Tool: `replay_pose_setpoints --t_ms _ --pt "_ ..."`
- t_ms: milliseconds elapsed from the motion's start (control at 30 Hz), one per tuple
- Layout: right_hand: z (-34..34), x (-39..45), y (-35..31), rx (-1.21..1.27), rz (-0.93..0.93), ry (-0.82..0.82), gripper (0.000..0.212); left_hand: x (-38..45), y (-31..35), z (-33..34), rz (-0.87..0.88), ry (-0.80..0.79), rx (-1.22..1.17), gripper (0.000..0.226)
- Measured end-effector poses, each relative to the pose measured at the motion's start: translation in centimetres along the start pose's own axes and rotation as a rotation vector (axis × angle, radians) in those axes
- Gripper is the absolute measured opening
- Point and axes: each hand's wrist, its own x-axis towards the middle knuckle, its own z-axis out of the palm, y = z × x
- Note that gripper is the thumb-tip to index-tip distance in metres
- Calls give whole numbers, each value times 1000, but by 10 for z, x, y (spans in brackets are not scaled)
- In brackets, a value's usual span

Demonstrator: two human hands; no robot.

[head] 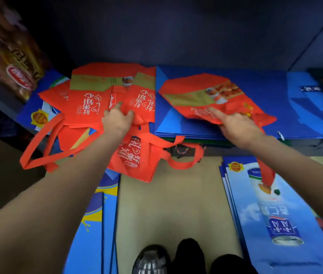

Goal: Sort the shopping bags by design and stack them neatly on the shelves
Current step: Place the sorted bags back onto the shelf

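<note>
Head camera, looking down at a shelf: the left hand point(118, 119) curls its fingers into the fabric of a pile of red shopping bags point(101, 99), their handles drooping off the shelf edge. The right hand point(235, 125) presses straight fingers on a single red bag point(206, 93) lying atop a stack of blue bags point(265, 115). More blue bags point(275, 214) lie on the floor point(168, 204) below.

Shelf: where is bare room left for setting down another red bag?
Free: the blue bag stack behind and right of the lone red bag under the right hand. Crowded: the left red pile, gripped by the left hand.
</note>
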Motion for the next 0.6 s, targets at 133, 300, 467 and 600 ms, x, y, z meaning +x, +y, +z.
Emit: replay_pose_setpoints --t_ms 133,300,467,600 --pt "10 -6 17 311 56 100 49 14 26 4 -198 -2 -365 54" --pt "18 9 -2 489 138 182 40 6 17 -7 -219 81 -511 47" --pt "6 13 -37 490 145 58 44 -14 -33 -54 -236 366 -634 30" --pt "-4 -2 -67 500 -41 -204 69 -44 -44 -80 -170 446 -906 20"
